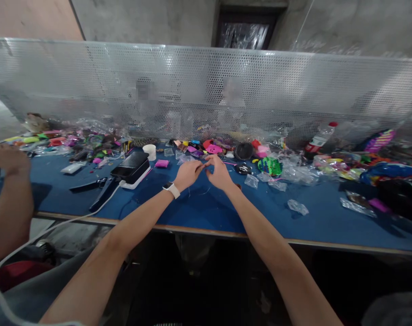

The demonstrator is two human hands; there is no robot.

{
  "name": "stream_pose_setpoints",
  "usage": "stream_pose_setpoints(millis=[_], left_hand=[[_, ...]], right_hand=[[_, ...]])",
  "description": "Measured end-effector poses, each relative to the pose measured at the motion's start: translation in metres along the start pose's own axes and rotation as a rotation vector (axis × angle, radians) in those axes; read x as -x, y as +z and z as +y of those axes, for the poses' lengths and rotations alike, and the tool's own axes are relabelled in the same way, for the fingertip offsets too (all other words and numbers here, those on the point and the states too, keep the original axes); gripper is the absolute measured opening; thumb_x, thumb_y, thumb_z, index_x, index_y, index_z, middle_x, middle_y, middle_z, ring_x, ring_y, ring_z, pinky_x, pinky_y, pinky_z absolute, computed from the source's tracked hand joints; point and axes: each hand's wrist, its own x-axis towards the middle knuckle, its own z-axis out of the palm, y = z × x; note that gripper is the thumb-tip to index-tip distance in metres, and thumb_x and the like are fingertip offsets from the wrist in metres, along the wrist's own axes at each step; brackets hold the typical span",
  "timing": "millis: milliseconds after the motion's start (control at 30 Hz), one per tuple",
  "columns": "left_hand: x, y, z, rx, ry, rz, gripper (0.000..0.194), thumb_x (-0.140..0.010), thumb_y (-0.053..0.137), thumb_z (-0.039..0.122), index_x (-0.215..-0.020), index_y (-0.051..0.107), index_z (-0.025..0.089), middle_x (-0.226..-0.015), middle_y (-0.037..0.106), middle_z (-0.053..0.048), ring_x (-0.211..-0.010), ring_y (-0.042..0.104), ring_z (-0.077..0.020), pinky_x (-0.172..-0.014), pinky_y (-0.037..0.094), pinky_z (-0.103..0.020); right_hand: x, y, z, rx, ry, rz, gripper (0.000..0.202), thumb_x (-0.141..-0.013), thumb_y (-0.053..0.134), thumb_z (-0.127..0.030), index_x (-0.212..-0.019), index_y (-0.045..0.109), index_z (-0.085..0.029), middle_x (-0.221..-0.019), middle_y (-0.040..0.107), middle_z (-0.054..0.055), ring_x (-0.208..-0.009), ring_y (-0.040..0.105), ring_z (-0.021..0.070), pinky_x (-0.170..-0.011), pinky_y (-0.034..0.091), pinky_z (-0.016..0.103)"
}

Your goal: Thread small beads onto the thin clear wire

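Over the blue table point(212, 215), my left hand point(188, 174), with a white-banded watch point(172, 189) at the wrist, has its fingers closed in a pinch. Its fingertips meet those of my right hand point(220, 173), which is also pinched, thumb and forefinger bent together. A thin pale thread point(204, 193) hangs just under the fingers; where its ends go is hidden. Anything else between the fingertips is too small to make out. Left of my hands lie a small pink packet point(162, 163) and a white cup point(150, 152). A black round piece with white marks point(243, 169) is on the right.
A black device with a white cable point(131, 168) stands at left. Small colourful pieces and clear plastic bags point(297, 207) litter the table's back before a perforated metal screen point(192, 90). A red-capped bottle point(320, 140) stands at right. Another person's arm point(10, 194) reaches in at far left.
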Motion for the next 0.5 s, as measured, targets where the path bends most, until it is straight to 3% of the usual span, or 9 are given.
stream_pose_setpoints(millis=[167, 500], left_hand=[[-0.002, -0.003, 0.003, -0.023, -0.051, -0.027, 0.026, -0.109, 0.052, 0.028, -0.098, 0.073, 0.019, -0.096, 0.075, -0.009, -0.089, 0.068, -0.0235, -0.077, 0.044, -0.032], [-0.001, -0.001, 0.007, 0.051, -0.068, -0.051, 0.023, -0.107, 0.056, 0.027, -0.092, 0.072, 0.019, -0.092, 0.076, -0.007, -0.082, 0.067, -0.0212, -0.072, 0.042, -0.031]], right_hand=[[0.000, 0.000, 0.005, 0.051, -0.021, -0.030, 0.051, -0.075, 0.059, -0.007, -0.124, 0.056, -0.023, -0.103, 0.075, 0.008, -0.121, 0.061, 0.0344, -0.107, 0.047, 0.052], [-0.003, -0.012, 0.009, 0.124, -0.015, -0.138, 0.035, -0.083, 0.076, -0.016, -0.114, 0.066, -0.025, -0.092, 0.078, 0.004, -0.113, 0.063, 0.0335, -0.104, 0.044, 0.051]])
